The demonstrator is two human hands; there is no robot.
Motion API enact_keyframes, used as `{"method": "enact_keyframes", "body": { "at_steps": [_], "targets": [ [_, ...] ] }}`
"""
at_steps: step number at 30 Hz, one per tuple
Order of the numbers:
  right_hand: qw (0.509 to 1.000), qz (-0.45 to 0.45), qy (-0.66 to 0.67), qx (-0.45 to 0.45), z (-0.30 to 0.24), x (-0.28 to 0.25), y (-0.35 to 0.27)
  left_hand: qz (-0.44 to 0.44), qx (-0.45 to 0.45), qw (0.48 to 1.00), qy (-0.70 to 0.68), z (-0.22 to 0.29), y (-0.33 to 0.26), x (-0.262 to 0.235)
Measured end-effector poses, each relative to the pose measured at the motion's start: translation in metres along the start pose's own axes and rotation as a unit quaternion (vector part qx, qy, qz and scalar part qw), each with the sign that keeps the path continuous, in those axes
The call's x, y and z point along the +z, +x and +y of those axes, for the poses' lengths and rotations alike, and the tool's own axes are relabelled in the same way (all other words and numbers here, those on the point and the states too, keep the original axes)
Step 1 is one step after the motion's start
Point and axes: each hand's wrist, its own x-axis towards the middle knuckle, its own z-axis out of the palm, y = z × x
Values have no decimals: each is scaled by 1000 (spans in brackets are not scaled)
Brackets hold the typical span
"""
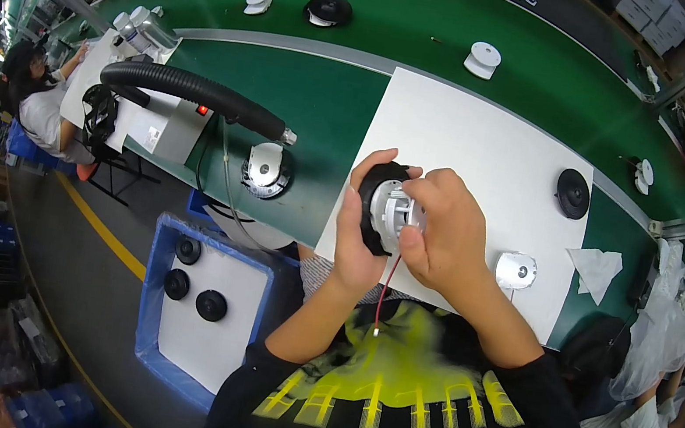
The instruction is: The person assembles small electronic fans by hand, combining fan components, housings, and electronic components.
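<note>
Above the white sheet's near edge, my left hand (359,247) is wrapped round a black round housing (371,205), thumb and fingers along its rim. My right hand (454,235) is closed on a white and silver round part (389,212) set against the housing's open side. Whether the two are fully joined, I cannot tell. A thin red wire (386,291) with a small white connector hangs from them over my shirt. To the right on the white sheet (462,126) lie a silver-white round part (516,271) and a black round cover (573,194).
Left of my hands, a black flexible hose (201,91) arches over a silver round unit (266,169). A blue bin (150,331) below holds several black round pieces. Across the far green belt (407,20) sit white and black round parts. A white cloth (595,271) lies right; people sit either side.
</note>
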Motion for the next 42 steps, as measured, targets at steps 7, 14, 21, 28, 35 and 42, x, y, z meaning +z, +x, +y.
{"method": "enact_keyframes", "body": {
  "at_steps": [7,14,21,28,35,42],
  "targets": [
    [995,6,-92,-50,-7,-19,-3,-62,62,988,129,-5,-10,10],
    [992,4,-108,-68,-5,-20,-16,-79,55,977,188,-6,-20,12],
    [988,-68,40,-132,-5,-34,-22,-206,34,944,256,6,-36,14],
    [985,54,118,-116,-11,-25,-36,-320,6,903,288,15,-34,24],
    [991,96,-32,-84,15,-57,-49,-275,162,915,246,-28,-12,24],
    [987,-31,-153,41,66,-122,-37,-192,-10,962,194,-57,-2,42]
  ]
}}
